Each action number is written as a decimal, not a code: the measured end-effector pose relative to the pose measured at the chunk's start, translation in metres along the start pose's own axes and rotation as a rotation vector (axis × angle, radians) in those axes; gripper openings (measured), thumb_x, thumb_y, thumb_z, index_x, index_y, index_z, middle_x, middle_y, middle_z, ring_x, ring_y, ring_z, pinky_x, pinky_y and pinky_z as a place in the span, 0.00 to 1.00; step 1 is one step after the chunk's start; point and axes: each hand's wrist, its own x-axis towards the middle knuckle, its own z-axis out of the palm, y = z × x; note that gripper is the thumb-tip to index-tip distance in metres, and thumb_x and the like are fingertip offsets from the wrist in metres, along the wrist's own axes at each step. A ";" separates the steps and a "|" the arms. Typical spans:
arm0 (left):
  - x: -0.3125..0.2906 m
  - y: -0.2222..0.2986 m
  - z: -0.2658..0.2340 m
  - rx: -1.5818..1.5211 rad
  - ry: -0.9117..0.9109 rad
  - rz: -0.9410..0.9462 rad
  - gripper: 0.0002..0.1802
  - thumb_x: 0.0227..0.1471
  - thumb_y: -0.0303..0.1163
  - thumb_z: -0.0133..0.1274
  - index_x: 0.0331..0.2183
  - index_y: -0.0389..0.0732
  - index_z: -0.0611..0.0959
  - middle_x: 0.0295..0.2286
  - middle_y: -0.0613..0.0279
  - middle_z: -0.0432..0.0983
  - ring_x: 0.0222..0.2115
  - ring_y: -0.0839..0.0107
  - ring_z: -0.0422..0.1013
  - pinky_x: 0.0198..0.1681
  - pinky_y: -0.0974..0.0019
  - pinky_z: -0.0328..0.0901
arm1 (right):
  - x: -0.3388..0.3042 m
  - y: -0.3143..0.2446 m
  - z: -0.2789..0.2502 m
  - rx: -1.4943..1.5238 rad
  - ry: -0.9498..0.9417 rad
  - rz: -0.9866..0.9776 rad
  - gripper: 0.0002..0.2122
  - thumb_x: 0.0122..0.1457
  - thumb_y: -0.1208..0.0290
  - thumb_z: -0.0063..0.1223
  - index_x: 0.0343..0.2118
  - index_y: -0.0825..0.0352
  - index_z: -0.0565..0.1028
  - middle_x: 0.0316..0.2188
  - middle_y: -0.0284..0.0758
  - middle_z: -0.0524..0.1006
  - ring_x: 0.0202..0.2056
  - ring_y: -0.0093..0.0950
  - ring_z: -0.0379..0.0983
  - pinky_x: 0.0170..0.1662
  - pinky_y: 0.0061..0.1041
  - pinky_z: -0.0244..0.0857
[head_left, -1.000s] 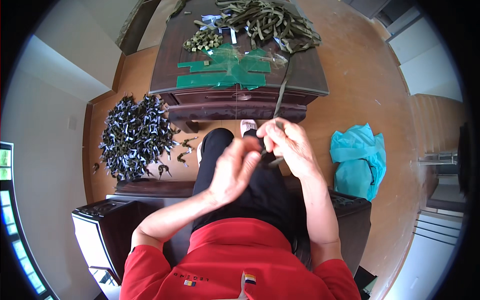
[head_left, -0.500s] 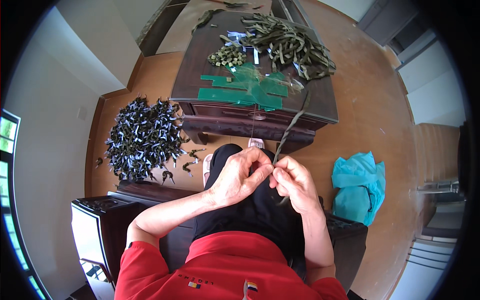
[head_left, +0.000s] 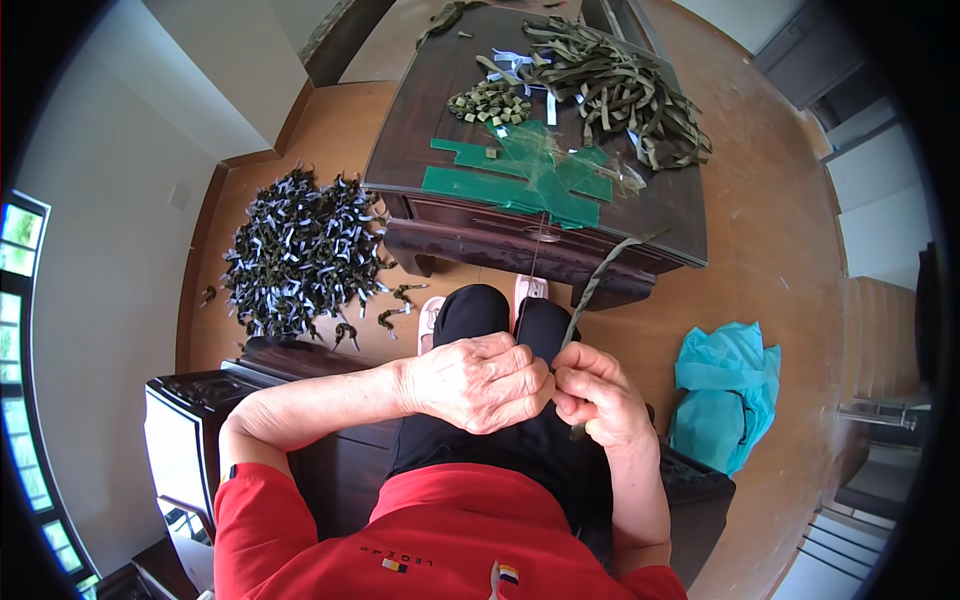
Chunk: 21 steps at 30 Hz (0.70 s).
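Over my lap, my left hand [head_left: 482, 385] and my right hand [head_left: 602, 397] meet fingertip to fingertip. Between the thumb and fingers of my right hand an olive-green fabric strip [head_left: 592, 290] is pinched. Its long, twisted upper part rises toward the table's front edge, and a short end shows below that hand. My left hand is closed with its back toward me; its curled fingers hide whatever is in them. A thin thread [head_left: 535, 255] hangs from the table's front edge down toward my knees.
On the dark wooden table [head_left: 410, 150] lie green tape [head_left: 470, 183], small folded olive pieces [head_left: 488, 102], white ribbons [head_left: 515, 68] and heaped olive strips [head_left: 650, 105]. A pile of dark tufts with white tags [head_left: 300, 255] covers the floor at left. A turquoise bag [head_left: 725, 395] sits at right.
My left hand has turned over from an open-looking pinch to curled fingers with its back up. The strip's upper part now bends further right. The whole view has shifted slightly.
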 end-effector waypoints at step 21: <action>-0.006 -0.159 0.072 -0.703 -0.121 -1.011 0.06 0.50 0.26 0.56 0.33 0.38 0.78 0.27 0.62 0.72 0.22 0.73 0.65 0.25 0.70 0.61 | 0.139 -0.036 -0.068 -1.215 0.462 -0.770 0.05 0.52 0.83 0.52 0.32 0.68 0.71 0.22 0.31 0.72 0.18 0.23 0.62 0.24 0.21 0.59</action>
